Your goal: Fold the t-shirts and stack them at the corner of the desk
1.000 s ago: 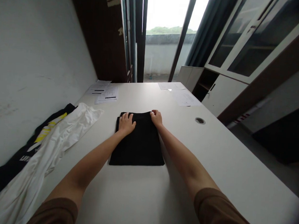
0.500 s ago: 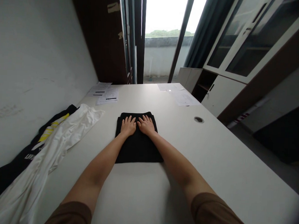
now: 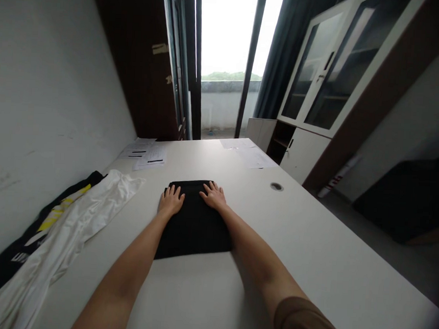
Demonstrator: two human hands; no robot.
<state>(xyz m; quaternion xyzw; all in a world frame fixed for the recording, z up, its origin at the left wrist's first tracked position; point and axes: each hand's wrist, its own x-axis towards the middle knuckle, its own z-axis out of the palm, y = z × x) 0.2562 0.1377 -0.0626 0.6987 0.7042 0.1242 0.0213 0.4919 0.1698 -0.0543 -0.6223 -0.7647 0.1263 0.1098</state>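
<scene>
While left hand, right hand lie spread on black cloth | near far edge | table extends rightward

black cloth partly hidden beneath left hand and right hand, papers illegible

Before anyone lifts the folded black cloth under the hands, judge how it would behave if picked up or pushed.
The folded black cloth would probably sag or unfold if lifted by one edge, as its stepped far end suggests loose layers. Pushed, it may slide or wrinkle rather than roll, since it lies flat on the smooth-looking table.
</scene>
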